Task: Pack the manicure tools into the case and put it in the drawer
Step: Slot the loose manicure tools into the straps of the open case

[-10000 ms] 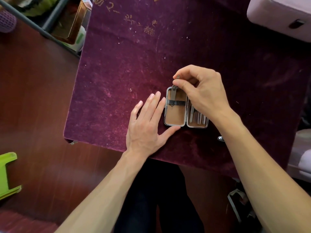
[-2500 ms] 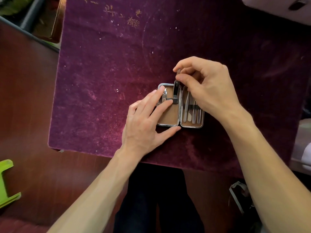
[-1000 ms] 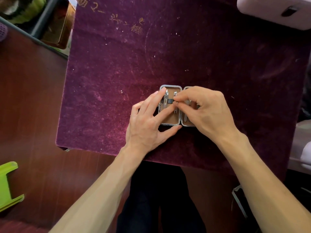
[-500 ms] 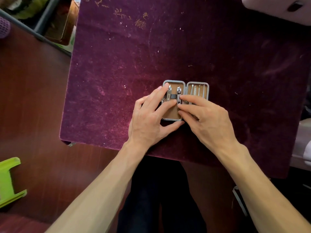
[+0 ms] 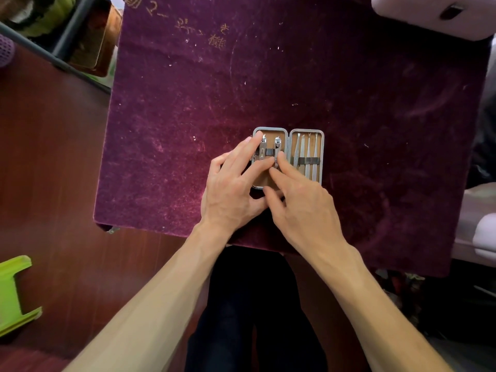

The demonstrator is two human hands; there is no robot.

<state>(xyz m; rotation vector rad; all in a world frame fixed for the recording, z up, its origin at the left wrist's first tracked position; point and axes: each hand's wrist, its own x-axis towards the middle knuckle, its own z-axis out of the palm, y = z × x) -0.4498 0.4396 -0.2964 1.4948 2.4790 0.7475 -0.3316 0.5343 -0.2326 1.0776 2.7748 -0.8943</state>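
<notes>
The small metal-rimmed manicure case (image 5: 307,130) lies open on the purple velvet table top (image 5: 188,124). Its left half holds two nail clippers (image 5: 277,145) side by side under a black strap. Its right half holds several slim steel tools (image 5: 307,154) under another strap. My left hand (image 5: 230,191) rests with spread fingers on the left clipper and the case's left edge, thumb at the near edge. My right hand (image 5: 306,210) touches the lower end of the right clipper with its index fingertip and holds nothing.
A white plastic box (image 5: 429,14) sits at the table's far right corner. A dark shelf frame with boxes (image 5: 83,38) stands to the far left, a green stool (image 5: 13,291) on the wooden floor at left. Pale objects (image 5: 480,232) lie to the right. No drawer shows.
My right hand slid the second clipper down under the strap, let go of it, and drew back toward me, uncovering the case's right half. My left hand stayed on the case.
</notes>
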